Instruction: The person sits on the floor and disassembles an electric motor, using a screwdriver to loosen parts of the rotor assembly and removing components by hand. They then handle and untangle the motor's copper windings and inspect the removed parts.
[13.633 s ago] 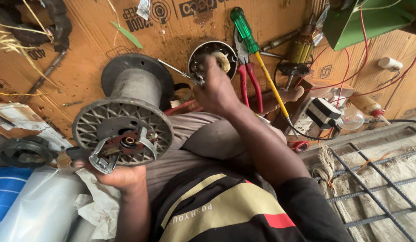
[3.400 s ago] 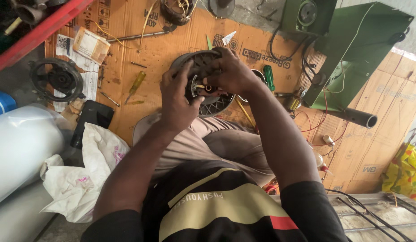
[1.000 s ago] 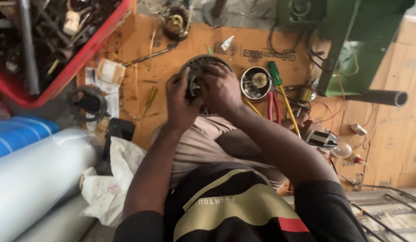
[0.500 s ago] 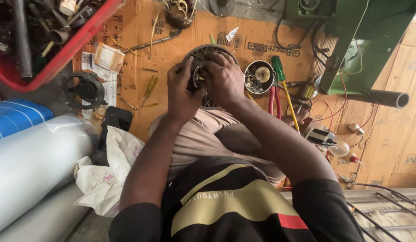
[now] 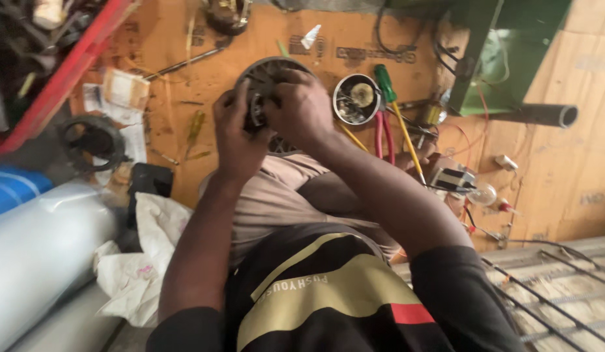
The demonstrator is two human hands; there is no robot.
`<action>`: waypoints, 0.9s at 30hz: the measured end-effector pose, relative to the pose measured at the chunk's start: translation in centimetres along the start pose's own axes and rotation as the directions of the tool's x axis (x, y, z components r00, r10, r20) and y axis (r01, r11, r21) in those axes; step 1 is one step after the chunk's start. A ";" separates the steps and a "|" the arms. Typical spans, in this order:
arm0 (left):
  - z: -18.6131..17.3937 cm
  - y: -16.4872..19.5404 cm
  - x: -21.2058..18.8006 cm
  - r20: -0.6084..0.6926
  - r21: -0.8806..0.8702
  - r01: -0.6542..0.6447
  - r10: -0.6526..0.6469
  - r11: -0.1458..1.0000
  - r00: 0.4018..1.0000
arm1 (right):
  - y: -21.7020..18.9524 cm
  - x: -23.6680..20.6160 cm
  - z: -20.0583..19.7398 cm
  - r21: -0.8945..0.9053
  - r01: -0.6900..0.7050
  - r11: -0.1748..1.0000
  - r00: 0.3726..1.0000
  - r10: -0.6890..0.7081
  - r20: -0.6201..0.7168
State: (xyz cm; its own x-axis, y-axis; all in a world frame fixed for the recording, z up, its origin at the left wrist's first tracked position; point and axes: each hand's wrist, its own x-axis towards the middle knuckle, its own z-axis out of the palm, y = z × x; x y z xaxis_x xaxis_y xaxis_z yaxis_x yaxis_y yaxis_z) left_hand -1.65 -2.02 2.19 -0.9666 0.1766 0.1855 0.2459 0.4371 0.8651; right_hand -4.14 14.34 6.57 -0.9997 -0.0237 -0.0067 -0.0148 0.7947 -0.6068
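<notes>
Both hands grip a round dark-grey ribbed metal motor housing point(image 5: 266, 78) held above the lap over the orange cardboard sheet point(image 5: 178, 45); the left hand point(image 5: 237, 133) wraps its left rim, the right hand point(image 5: 302, 107) curls over the top, fingertips seemingly pressed into its centre; a green-handled screwdriver point(image 5: 390, 98) lies just right, beside a small round metal cup point(image 5: 356, 99).

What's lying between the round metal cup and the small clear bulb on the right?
In the head view, between the round metal cup and the clear bulb lie the green-handled screwdriver, its shaft slanting toward the bulb, red-handled pliers and a small black-and-white block.
</notes>
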 end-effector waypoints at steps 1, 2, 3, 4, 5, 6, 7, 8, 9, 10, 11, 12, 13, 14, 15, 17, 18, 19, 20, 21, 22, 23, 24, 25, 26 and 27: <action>0.0 0.0 0.0 -0.002 -0.003 0.004 -0.004 1.000 1.000 | -0.1 -0.1 0.2 -0.015 -0.002 1.000 0.999 0.001 -0.033; 0.0 0.0 -0.1 -0.004 -0.003 0.009 -0.009 1.000 1.000 | -0.2 -0.2 0.4 -0.028 -0.003 1.000 0.998 0.001 -0.067; 0.0 0.1 -0.1 -0.007 -0.001 0.014 -0.014 1.000 1.000 | -0.4 -0.3 0.5 -0.039 -0.004 0.999 0.995 0.000 -0.099; 0.0 0.1 -0.1 0.009 -0.047 0.048 -0.047 0.998 0.999 | -0.6 -0.2 0.5 -0.042 0.015 0.999 0.994 -0.019 -0.107; 0.0 0.2 -0.1 0.024 -0.090 0.084 -0.082 0.992 0.996 | -0.8 -0.2 0.4 -0.043 0.036 0.998 0.993 -0.041 -0.114; -0.1 0.3 -0.1 0.038 -0.129 0.122 -0.118 0.984 0.992 | -0.8 0.0 0.1 -0.043 0.061 0.997 0.991 -0.066 -0.118; -0.1 0.4 -0.1 0.039 -0.108 0.104 -0.100 0.989 0.994 | -0.7 0.1 -0.4 0.052 0.052 0.997 0.995 -0.048 -0.089; -0.1 0.4 0.0 0.038 -0.085 0.088 -0.085 0.992 0.996 | -0.3 0.3 -1.2 0.148 0.043 0.988 0.998 -0.035 -0.054; -0.2 0.5 0.0 0.034 -0.059 0.074 -0.072 0.995 0.997 | 0.3 0.4 -2.1 0.245 0.033 0.969 0.999 -0.030 -0.017; -0.2 0.5 0.0 0.037 -0.056 0.066 -0.064 0.996 0.997 | 1.3 0.5 -3.2 0.260 -0.092 0.961 0.996 0.092 0.012; -0.3 0.6 0.1 0.035 -0.052 0.059 -0.058 0.997 0.998 | 2.8 0.4 -4.7 0.268 -0.213 0.939 0.977 0.209 0.045; -0.3 0.6 0.1 0.033 -0.051 0.053 -0.052 0.997 0.998 | 4.4 -0.2 -6.4 0.143 -0.058 0.988 0.978 0.085 -0.189; -0.4 0.6 0.1 0.037 -0.043 0.037 -0.036 0.998 0.999 | 6.2 -0.6 -7.5 0.354 -0.419 0.836 0.886 0.461 -0.041; -0.4 0.7 0.1 0.046 -0.037 0.019 -0.017 0.999 0.999 | 8.2 -1.4 -8.8 0.395 -0.366 0.843 0.894 0.436 -0.101; -0.4 0.7 0.1 0.058 -0.034 0.001 0.001 0.999 0.998 | 10.0 -2.5 -9.6 0.237 -0.509 0.827 0.833 0.543 -0.108; -0.4 0.7 0.1 0.047 -0.033 0.032 -0.031 0.999 0.998 | 13.1 -5.0 -10.3 -0.079 -0.580 0.811 0.814 0.572 -0.102; -0.4 0.7 0.1 0.043 -0.033 0.047 -0.046 0.998 0.998 | 14.2 -6.2 -10.2 -0.156 -0.646 0.747 0.762 0.643 -0.076; -0.4 0.6 0.1 0.049 -0.036 0.040 -0.038 0.999 0.998 | 15.0 -7.4 -9.9 -0.233 -0.701 0.674 0.702 0.710 -0.059; -0.4 0.6 0.2 0.056 -0.040 0.031 -0.029 0.999 0.998 | 15.4 -8.3 -9.4 -0.254 -0.718 0.648 0.676 0.736 -0.037; -0.4 0.6 0.2 0.063 -0.043 0.020 -0.017 0.999 0.998 | 15.8 -9.1 -8.9 -0.274 -0.734 0.621 0.650 0.760 -0.018; -0.4 0.6 0.2 0.057 -0.037 0.034 -0.032 0.999 0.998 | 15.9 -9.6 -8.5 -0.293 -0.749 0.595 0.622 0.783 0.000; -0.4 0.7 0.1 0.053 -0.030 0.049 -0.047 0.998 0.997 | 15.9 -10.2 -8.0 -0.259 -0.754 0.604 0.637 0.769 -0.058; -0.4 0.8 0.1 0.049 -0.024 0.063 -0.062 0.998 0.997 | 15.8 -10.4 -7.7 -0.225 -0.757 0.614 0.646 0.754 -0.117; -0.4 0.8 0.1 0.057 -0.046 0.070 -0.067 0.997 0.996 | 15.7 -10.4 -7.7 -0.190 -0.759 0.623 0.651 0.738 -0.179; -0.5 0.9 0.1 0.065 -0.069 0.075 -0.071 0.995 0.995 | 15.7 -10.4 -7.9 -0.149 -0.729 0.669 0.684 0.699 -0.208; -0.6 1.1 0.2 0.074 -0.094 0.081 -0.074 0.992 0.995 | 16.0 -10.3 -8.4 -0.110 -0.695 0.711 0.713 0.659 -0.241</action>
State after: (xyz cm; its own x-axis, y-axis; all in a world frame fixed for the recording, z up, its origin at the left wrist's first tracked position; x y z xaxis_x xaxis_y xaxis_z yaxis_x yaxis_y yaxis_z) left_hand -1.60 -2.08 3.45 -0.9743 0.2084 0.0859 0.1590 0.3654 0.9172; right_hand 5.78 32.37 3.63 -0.7269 0.6530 -0.2128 0.6817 0.6483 -0.3391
